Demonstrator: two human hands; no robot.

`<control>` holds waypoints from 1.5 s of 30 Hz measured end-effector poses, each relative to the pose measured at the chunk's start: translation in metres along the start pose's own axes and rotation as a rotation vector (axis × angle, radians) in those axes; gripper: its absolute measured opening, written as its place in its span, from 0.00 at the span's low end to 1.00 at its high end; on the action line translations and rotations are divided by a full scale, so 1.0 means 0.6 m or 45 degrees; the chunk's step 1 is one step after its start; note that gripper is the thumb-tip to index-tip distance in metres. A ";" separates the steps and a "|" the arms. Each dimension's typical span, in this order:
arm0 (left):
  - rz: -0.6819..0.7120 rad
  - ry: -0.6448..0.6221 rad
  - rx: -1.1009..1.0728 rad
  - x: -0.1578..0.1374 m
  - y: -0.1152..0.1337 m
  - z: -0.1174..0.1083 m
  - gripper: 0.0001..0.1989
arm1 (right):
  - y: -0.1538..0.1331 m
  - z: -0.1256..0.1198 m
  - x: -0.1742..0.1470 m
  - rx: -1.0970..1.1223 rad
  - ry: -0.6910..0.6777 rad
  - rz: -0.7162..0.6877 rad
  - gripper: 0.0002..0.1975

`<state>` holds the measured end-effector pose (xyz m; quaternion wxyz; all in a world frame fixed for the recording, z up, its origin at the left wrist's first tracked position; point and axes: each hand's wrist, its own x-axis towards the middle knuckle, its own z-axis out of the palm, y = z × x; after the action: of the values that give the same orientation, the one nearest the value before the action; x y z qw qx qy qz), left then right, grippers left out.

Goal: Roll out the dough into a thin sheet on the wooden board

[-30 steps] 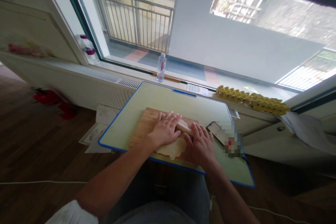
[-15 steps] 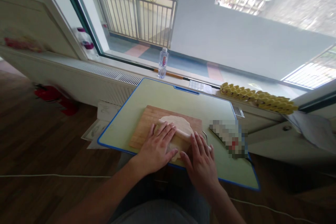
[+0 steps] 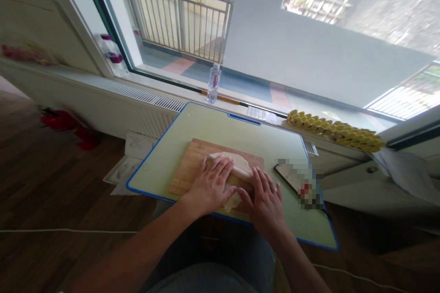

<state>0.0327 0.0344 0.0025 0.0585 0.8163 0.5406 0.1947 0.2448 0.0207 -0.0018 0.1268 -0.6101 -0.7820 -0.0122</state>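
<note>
A sheet of pale dough (image 3: pixel 237 159) lies on a wooden cutting board (image 3: pixel 185 169). Across the dough runs a light rolling pin (image 3: pixel 242 175), mostly covered by my fingers. My left hand (image 3: pixel 211 186) rests flat over its left part, fingers stretched out and pointing away from me. Over its right end lies my right hand (image 3: pixel 267 198), fingers likewise extended, thumb turned toward the left one. Some dough shows on the near side of the pin, between my thumbs. Neither hand wraps round the pin.
Under the wooden board is a light green, blue-edged tabletop (image 3: pixel 206 121). A blurred-out flat object (image 3: pixel 292 178) lies on its right. Along the windowsill stand a water bottle (image 3: pixel 213 83) and yellow egg-carton-like trays (image 3: pixel 333 129). A red fire extinguisher (image 3: pixel 68 126) is at floor level, left.
My hands and the rolling pin have shifted slightly across the dough. The dough's far edge now looks nearer the pin, with less of the sheet showing beyond it.
</note>
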 end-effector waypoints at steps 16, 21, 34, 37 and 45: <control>-0.032 -0.069 -0.016 0.072 -0.015 0.009 0.34 | 0.010 -0.006 0.087 -0.070 -0.092 0.090 0.36; -0.031 -0.014 -0.014 0.044 -0.008 0.007 0.35 | 0.008 0.005 0.049 -0.044 0.003 0.035 0.37; 0.014 -0.052 0.006 -0.002 -0.003 -0.003 0.38 | 0.007 0.011 -0.016 -0.034 0.025 -0.072 0.34; -0.011 -0.110 0.019 0.051 -0.009 0.002 0.39 | 0.015 0.012 0.038 -0.066 0.002 0.026 0.35; -0.018 -0.142 0.037 0.070 -0.011 -0.001 0.38 | 0.006 0.017 0.018 -0.027 0.111 0.025 0.35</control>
<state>0.0413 0.0750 0.0116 0.0780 0.8228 0.5452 0.1405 0.2443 0.0336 -0.0101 0.1543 -0.6180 -0.7695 -0.0457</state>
